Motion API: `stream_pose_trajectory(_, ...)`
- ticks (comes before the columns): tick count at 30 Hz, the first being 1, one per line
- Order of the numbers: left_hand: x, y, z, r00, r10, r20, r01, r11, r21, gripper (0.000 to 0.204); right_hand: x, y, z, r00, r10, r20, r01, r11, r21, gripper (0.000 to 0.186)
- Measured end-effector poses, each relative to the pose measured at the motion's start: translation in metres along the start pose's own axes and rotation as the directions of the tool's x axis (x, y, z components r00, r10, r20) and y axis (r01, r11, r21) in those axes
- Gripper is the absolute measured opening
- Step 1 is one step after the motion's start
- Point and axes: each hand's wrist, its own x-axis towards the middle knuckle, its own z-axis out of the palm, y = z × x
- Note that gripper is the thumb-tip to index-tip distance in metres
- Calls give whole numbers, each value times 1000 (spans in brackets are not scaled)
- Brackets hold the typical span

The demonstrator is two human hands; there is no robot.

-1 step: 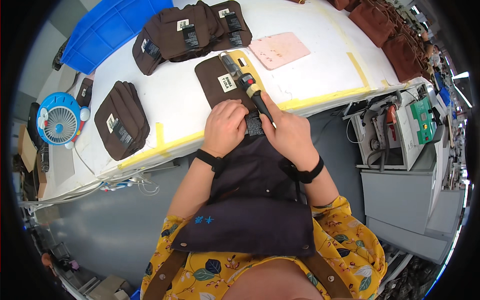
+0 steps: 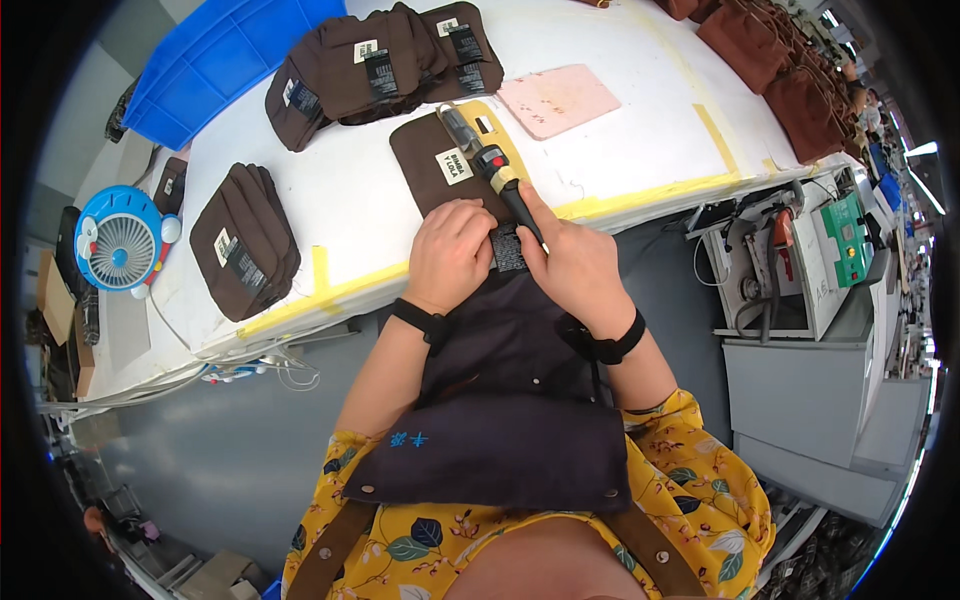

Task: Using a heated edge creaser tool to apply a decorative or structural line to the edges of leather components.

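Note:
Near the front edge of the white table lies a brown fabric piece (image 2: 425, 160) with a white label sewn on. My left hand (image 2: 452, 250) rests on its near end, fingers curled together and gripping the edge, beside a black printed tag (image 2: 508, 248). In my right hand (image 2: 580, 270) is a black-handled pen-shaped tool (image 2: 493, 162) with a red button, a tan band and a shiny tubular front; my index finger stretches along the handle. Its front end lies over the far right part of the fabric, next to a yellow template (image 2: 497, 128) with a rectangular slot.
A pink pad (image 2: 560, 100) lies right of the work. Brown labelled pieces are piled behind it (image 2: 375, 62) and in a stack (image 2: 245, 240) at left. A blue fan (image 2: 118, 255), a blue bin (image 2: 215, 65), brown bags (image 2: 745, 45) and a green box (image 2: 847, 238) surround the table.

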Motion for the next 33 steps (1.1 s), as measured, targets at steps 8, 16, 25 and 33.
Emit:
stream_pose_trajectory(8, -2, -1, -2, 1000, -1, -24, 1, 999, 37, 19, -52, 1, -39, 972, 108, 209, -124, 990, 63, 61)
stream_pose_trajectory(16, -1, 0, -2, 1000, -16, 6, 16, 1000, 24, 17, 7, 9, -13, 979, 111, 170, -155, 949, 276, 33)
stream_pose_trajectory(25, 3, 21, 6, 979, -201, -19, 201, 978, 48, 18, 37, 32, -6, 928, 78, 364, -129, 985, 117, 34)
stream_pose_trajectory(33, 6, 14, 4, 991, -132, 32, 132, 991, 4, 15, 48, 27, 1, 938, 18, 347, -63, 991, 119, 36)
